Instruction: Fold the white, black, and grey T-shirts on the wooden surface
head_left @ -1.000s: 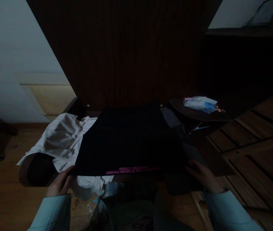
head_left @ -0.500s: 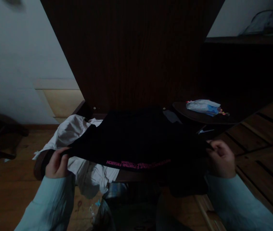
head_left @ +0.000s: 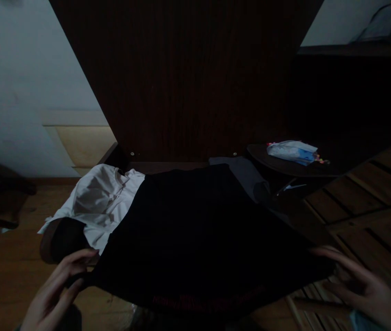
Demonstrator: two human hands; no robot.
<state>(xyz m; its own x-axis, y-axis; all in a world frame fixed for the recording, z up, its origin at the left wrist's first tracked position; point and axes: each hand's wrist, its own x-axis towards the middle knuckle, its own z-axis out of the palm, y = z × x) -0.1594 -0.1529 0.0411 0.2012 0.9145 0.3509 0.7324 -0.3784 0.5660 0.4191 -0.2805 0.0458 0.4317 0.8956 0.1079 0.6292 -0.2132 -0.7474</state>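
Note:
A black garment [head_left: 195, 220] with dim pink lettering along its near edge is stretched wide in front of me. My left hand [head_left: 57, 289] grips its near left corner between thumb and fingers. At the opposite side my right hand [head_left: 360, 287] pinches the near right corner. The garment's far end lies on a dark wooden surface, between a crumpled white garment [head_left: 95, 193] on the left and a grey cloth [head_left: 241, 172] partly covered on the right. Whether the black piece is a shirt or something else, I cannot tell in the dim light.
Behind the clothes rises a tall dark wooden panel [head_left: 184, 82]. A blue and white packet [head_left: 291, 152] lies on a rounded shelf [head_left: 326, 172] at the right. Wooden slats [head_left: 381, 184] stand farther right; a dark stool [head_left: 0, 197] is on the wooden floor at left.
Both hands have come down and toward me, pulling the black garment's near edge closer. More of the grey cloth shows, and the garment now covers part of the white one.

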